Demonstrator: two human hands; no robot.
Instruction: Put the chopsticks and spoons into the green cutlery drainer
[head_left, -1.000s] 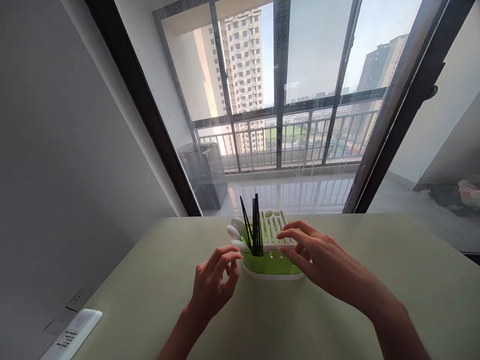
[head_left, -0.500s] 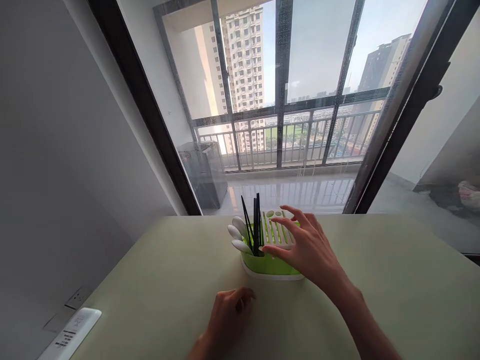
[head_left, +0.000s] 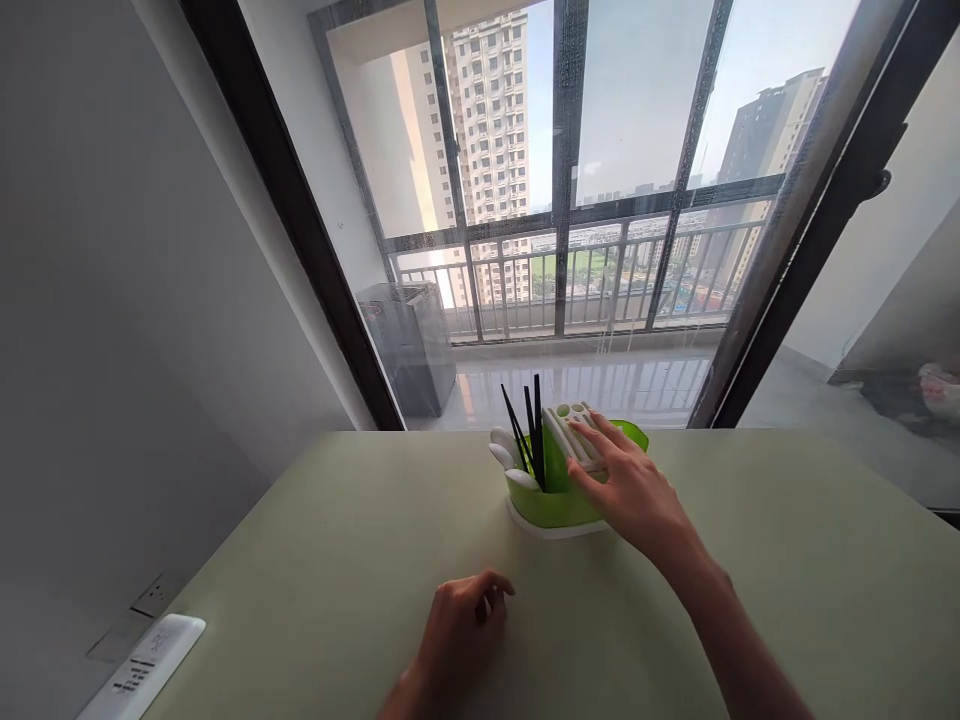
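A green cutlery holder [head_left: 555, 500] with a white slotted lid [head_left: 576, 432] stands on the pale green table [head_left: 787, 560]. Black chopsticks [head_left: 531, 425] and white spoons [head_left: 504, 452] stick out of its left end. My right hand [head_left: 634, 490] lies on the holder's right side, fingers stretched flat over the lid and touching it. My left hand [head_left: 461, 625] rests near the table's front, fingers curled loosely inward, holding nothing that I can see.
A white remote control [head_left: 139, 672] lies at the table's left front corner, next to a wall socket [head_left: 154, 595]. Behind the table is a large glass door with a balcony railing. A grey bin [head_left: 409, 345] stands on the balcony.
The holder has slid away from me and to the right under my right hand. My left hand pulled back toward me and curled its fingers.
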